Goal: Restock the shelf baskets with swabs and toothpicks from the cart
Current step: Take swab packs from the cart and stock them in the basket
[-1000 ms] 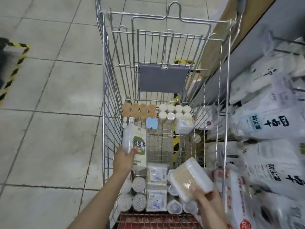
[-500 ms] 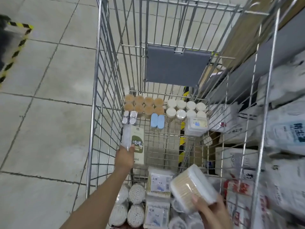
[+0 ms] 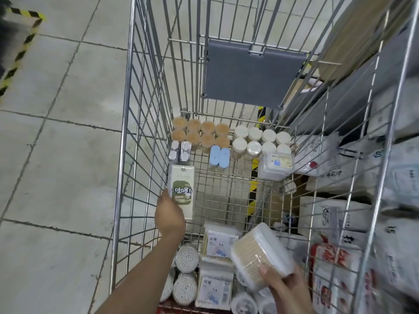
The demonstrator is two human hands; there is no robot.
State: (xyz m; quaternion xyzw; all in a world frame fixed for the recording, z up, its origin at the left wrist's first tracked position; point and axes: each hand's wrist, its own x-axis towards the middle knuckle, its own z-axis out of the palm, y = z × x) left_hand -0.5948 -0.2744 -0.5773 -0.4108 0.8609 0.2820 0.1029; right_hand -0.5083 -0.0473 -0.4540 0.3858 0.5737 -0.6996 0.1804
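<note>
Swabs and toothpicks sit sorted by kind on the wire floor of the cart [image 3: 127, 132]; wooden-topped toothpick jars [image 3: 200, 133] and white-lidded jars [image 3: 260, 141] in rows at the far end, round swab tubs [image 3: 186, 275] and flat swab packs [image 3: 215, 264] nearest me; grouping probably makes each basket's stock easy to pull. My left hand [image 3: 170, 217] reaches deep along the left wall and grips the lower end of a tall green-and-white box [image 3: 181, 191], thumb on its left edge; held low, I judge, because that is the end nearest my reach. My right hand [image 3: 286, 284] holds a clear tub of wooden sticks [image 3: 260, 254] tilted above the packs, fingers curled round its near corner, clear of the cart's contents and presumably ready for the shelf. Hidden or unclear: left fingers behind the box; whether the box rests on the floor or is lifted; the box's contents; the shelf baskets, only blurred white bags [image 3: 362, 168] showing through the right wall.
</note>
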